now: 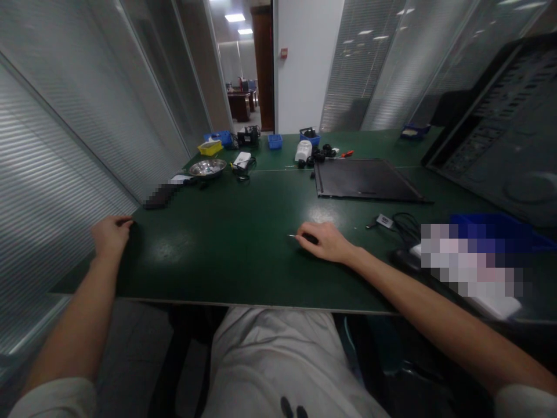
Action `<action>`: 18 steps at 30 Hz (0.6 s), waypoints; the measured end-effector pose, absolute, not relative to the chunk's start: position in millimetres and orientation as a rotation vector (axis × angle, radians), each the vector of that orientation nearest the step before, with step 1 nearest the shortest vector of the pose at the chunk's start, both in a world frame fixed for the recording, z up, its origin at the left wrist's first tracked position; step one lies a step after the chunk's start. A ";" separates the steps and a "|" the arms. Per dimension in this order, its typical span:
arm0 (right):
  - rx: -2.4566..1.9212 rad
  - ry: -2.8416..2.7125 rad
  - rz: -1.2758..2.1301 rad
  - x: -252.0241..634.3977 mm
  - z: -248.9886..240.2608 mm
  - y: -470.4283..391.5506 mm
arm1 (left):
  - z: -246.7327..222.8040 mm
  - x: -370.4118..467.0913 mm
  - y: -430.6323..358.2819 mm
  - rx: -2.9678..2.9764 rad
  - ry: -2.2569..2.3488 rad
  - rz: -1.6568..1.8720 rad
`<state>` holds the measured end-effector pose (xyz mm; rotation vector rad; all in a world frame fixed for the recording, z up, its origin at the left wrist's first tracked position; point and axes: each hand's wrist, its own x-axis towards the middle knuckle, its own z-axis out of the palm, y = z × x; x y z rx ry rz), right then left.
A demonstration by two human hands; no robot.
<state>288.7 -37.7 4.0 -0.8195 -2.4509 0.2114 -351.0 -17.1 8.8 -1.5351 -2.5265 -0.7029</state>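
Observation:
My right hand (322, 240) rests on the green table (243, 255) right of its middle, fingers curled round a small dark thing. A thin pale tip pokes out to the left of the fingertips; what the whole thing is cannot be made out. At the table's left edge lies my left hand (112, 234), with its fingers drawn together and pointing right; anything in them is hidden. Beyond my left hand is a dark flat object (160, 197), partly blurred out. A flat black panel (363, 179) lies beyond my right hand.
Far back stand a steel bowl (208, 169), a yellow tray (210, 147), a blue bin (275, 141) and a white device (303, 151). At right are a cable (405, 225), a blue tray (491, 229) and a large dark case (513, 128) standing upright.

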 end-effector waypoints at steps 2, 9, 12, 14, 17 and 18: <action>-0.822 -2.451 0.220 288.7 4.3 -38.1 | 6.5 -354.2 -16.5 -1.606 -2.461 -0.616; -0.814 -2.450 0.224 288.5 5.7 -38.9 | 8.4 -353.5 -16.4 -1.494 -2.546 -0.776; -0.818 -2.451 0.229 288.2 5.7 -38.5 | 11.0 -348.1 -14.6 -1.320 -2.733 -1.112; -0.824 -2.450 0.232 288.1 5.4 -38.2 | 10.8 -346.5 -13.2 -1.240 -2.799 -1.261; -0.825 -2.449 0.229 288.3 4.9 -37.7 | 10.1 -348.4 -12.9 -1.193 -2.828 -1.282; -0.823 -2.449 0.225 288.4 4.7 -37.6 | 10.5 -349.6 -13.6 -1.179 -2.835 -1.266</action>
